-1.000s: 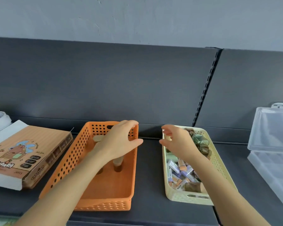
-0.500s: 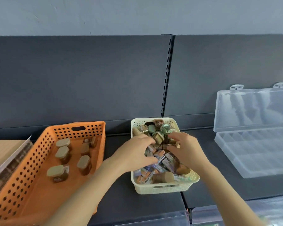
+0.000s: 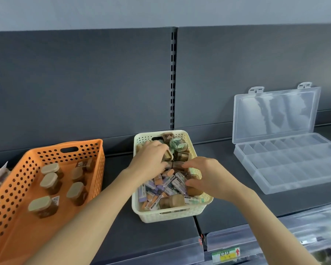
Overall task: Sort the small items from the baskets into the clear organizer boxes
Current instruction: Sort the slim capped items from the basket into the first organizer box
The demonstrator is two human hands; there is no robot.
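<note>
Both hands work in the cream basket (image 3: pixel 180 215) on the shelf (image 3: pixel 161 238). Left hand (image 3: pixel 149 162): grip curled round 1 jar (image 3: pixel 167 155). Right hand (image 3: pixel 206 176): grip state cannot be told. The organizer (image 3: pixel 287 165) lies open, right of the cream basket and apart from it.

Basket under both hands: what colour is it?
The basket is cream; head view shows it best.

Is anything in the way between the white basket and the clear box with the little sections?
No, nothing visible. Only bare dark shelf lies between the white basket and the clear organizer box, and its lid stands open.
</note>
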